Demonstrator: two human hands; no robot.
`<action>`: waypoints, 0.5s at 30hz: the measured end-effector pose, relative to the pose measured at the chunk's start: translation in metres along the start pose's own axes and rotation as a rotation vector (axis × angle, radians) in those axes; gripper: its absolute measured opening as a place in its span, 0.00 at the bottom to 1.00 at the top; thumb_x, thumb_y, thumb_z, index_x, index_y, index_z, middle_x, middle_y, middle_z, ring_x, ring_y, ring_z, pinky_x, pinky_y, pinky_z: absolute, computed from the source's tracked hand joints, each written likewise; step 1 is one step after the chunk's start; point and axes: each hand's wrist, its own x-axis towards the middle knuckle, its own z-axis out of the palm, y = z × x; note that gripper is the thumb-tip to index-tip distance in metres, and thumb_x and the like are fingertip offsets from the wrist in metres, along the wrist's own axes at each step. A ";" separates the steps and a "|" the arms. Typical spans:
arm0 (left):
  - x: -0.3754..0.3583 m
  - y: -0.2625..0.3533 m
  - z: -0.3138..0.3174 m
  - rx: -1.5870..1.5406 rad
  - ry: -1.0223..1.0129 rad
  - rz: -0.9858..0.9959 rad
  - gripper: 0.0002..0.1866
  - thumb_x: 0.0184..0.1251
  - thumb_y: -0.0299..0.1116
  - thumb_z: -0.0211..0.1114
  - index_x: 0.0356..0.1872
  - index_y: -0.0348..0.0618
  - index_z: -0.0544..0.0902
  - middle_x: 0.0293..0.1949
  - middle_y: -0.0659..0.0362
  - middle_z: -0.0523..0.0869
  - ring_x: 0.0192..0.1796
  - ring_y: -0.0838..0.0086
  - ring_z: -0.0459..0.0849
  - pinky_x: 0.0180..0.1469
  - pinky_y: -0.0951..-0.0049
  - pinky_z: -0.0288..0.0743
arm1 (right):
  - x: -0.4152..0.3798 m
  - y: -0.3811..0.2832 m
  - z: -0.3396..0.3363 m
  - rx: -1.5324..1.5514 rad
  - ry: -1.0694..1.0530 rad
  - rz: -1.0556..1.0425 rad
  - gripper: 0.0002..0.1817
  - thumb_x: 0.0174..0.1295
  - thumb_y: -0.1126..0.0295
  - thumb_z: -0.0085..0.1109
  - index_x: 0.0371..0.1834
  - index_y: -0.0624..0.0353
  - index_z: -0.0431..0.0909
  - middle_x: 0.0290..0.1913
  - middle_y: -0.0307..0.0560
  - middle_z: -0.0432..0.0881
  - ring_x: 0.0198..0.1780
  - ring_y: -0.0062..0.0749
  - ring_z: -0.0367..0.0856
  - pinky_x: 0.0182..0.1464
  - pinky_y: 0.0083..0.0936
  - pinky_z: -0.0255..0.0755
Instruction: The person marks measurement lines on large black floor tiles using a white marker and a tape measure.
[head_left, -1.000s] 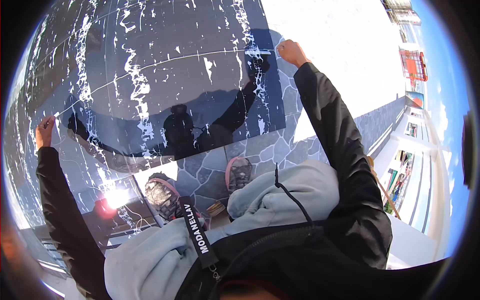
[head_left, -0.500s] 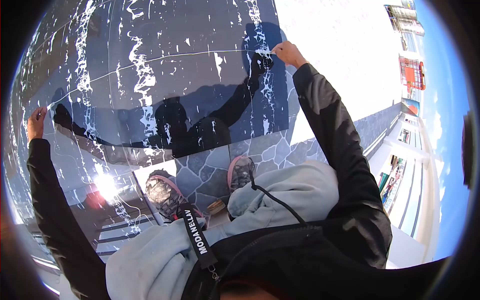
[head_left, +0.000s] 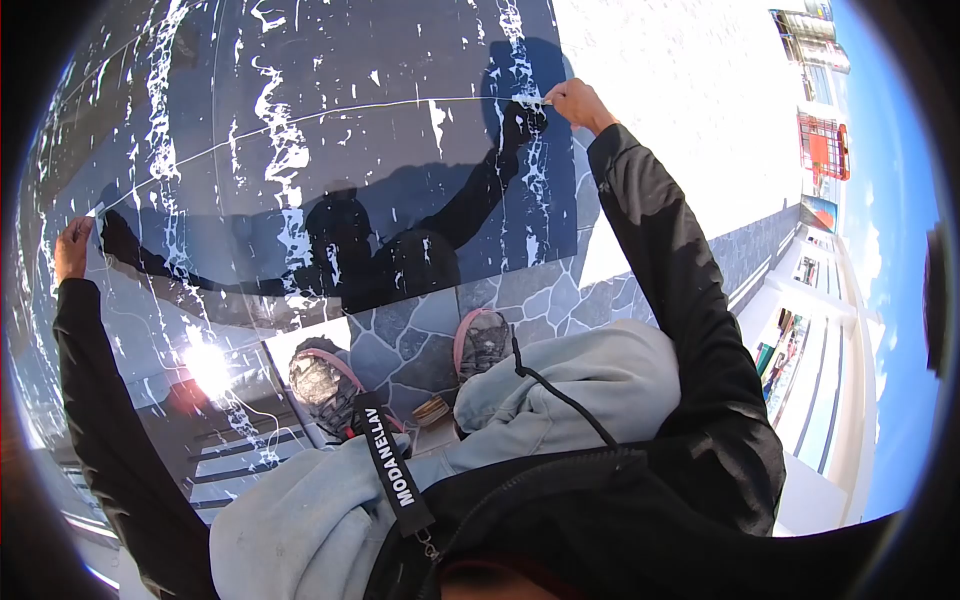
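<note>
A thin pale string (head_left: 330, 113) runs across a dark glossy panel (head_left: 400, 150) streaked with white. Near the panel's right edge, my right hand (head_left: 578, 106) pinches the string's right end. Far to the left, my left hand (head_left: 74, 247) is closed beside the string's other end, where a small whitish bit shows at the fingertips; what exactly it grips is too small to make out. My shadow falls on the panel between both hands.
Grey stone-patterned paving (head_left: 400, 345) lies by my shoes (head_left: 325, 385). A small brown and yellow object (head_left: 432, 409) rests between my feet. A bright white surface (head_left: 680, 100) is at right, with a red rack (head_left: 823, 147) farther off. A black strap (head_left: 390, 460) hangs from my jacket.
The string's left part and the whitish bit at my left fingertips have shifted slightly. Both hands stay nearly where they were. The black strap and cord have swung a little.
</note>
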 end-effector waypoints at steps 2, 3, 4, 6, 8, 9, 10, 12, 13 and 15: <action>-0.002 0.002 0.002 0.015 0.059 0.006 0.19 0.63 0.48 0.59 0.43 0.43 0.81 0.33 0.57 0.83 0.38 0.74 0.79 0.44 0.73 0.70 | 0.001 0.001 0.000 0.012 0.013 0.016 0.16 0.55 0.68 0.45 0.37 0.59 0.83 0.17 0.47 0.76 0.18 0.34 0.77 0.24 0.28 0.76; -0.002 0.002 0.002 0.015 0.059 0.007 0.19 0.63 0.48 0.59 0.43 0.43 0.81 0.33 0.57 0.83 0.38 0.74 0.79 0.44 0.73 0.70 | 0.002 0.002 0.001 0.011 0.013 0.016 0.16 0.55 0.68 0.45 0.37 0.59 0.83 0.17 0.47 0.76 0.18 0.34 0.77 0.24 0.28 0.76; -0.002 0.002 0.002 -0.004 0.035 0.012 0.18 0.63 0.47 0.60 0.42 0.43 0.81 0.32 0.58 0.83 0.37 0.75 0.78 0.43 0.73 0.70 | 0.003 0.003 0.001 -0.001 -0.002 0.016 0.16 0.55 0.69 0.44 0.37 0.59 0.83 0.18 0.47 0.76 0.18 0.34 0.77 0.24 0.28 0.76; -0.002 0.002 0.003 -0.024 0.010 0.017 0.17 0.63 0.47 0.60 0.41 0.43 0.81 0.31 0.58 0.83 0.36 0.77 0.77 0.42 0.73 0.69 | 0.005 0.005 0.001 -0.014 -0.017 0.016 0.16 0.54 0.69 0.44 0.37 0.60 0.82 0.18 0.47 0.76 0.18 0.34 0.77 0.24 0.29 0.76; -0.003 0.003 0.005 -0.008 -0.021 -0.023 0.17 0.63 0.45 0.60 0.40 0.41 0.81 0.30 0.59 0.82 0.35 0.77 0.76 0.41 0.73 0.69 | 0.006 0.005 0.001 -0.077 -0.039 0.020 0.16 0.54 0.69 0.42 0.36 0.61 0.82 0.26 0.55 0.81 0.21 0.40 0.81 0.27 0.29 0.78; -0.003 0.001 0.006 -0.010 -0.022 -0.024 0.17 0.63 0.45 0.60 0.40 0.41 0.81 0.30 0.59 0.82 0.35 0.77 0.76 0.41 0.73 0.69 | 0.004 0.005 0.001 -0.080 -0.039 0.020 0.16 0.54 0.69 0.42 0.36 0.61 0.82 0.26 0.55 0.81 0.21 0.40 0.81 0.27 0.29 0.78; -0.003 -0.001 0.007 -0.023 -0.026 0.007 0.17 0.63 0.46 0.59 0.40 0.41 0.81 0.31 0.57 0.83 0.35 0.74 0.78 0.42 0.72 0.70 | 0.002 0.004 0.001 -0.046 -0.020 0.025 0.16 0.54 0.70 0.42 0.36 0.61 0.82 0.25 0.54 0.81 0.21 0.40 0.81 0.26 0.29 0.78; -0.004 -0.004 0.010 -0.037 -0.029 0.035 0.18 0.64 0.46 0.59 0.40 0.40 0.81 0.32 0.55 0.83 0.36 0.71 0.80 0.42 0.72 0.70 | 0.003 0.004 0.002 -0.013 -0.002 0.029 0.15 0.54 0.70 0.42 0.35 0.61 0.81 0.25 0.52 0.81 0.21 0.40 0.81 0.26 0.29 0.78; -0.004 -0.006 0.012 -0.031 0.003 0.051 0.18 0.63 0.46 0.59 0.40 0.40 0.81 0.31 0.56 0.83 0.35 0.73 0.78 0.41 0.72 0.70 | 0.004 0.004 0.003 -0.028 0.006 0.025 0.15 0.55 0.70 0.43 0.35 0.60 0.82 0.24 0.51 0.81 0.20 0.39 0.81 0.25 0.28 0.77; -0.006 -0.007 0.014 -0.025 0.035 0.065 0.18 0.63 0.46 0.59 0.40 0.40 0.81 0.31 0.57 0.83 0.34 0.75 0.77 0.41 0.73 0.70 | 0.004 0.001 0.003 -0.045 0.012 0.021 0.14 0.55 0.70 0.44 0.36 0.59 0.82 0.24 0.50 0.81 0.20 0.38 0.81 0.24 0.27 0.77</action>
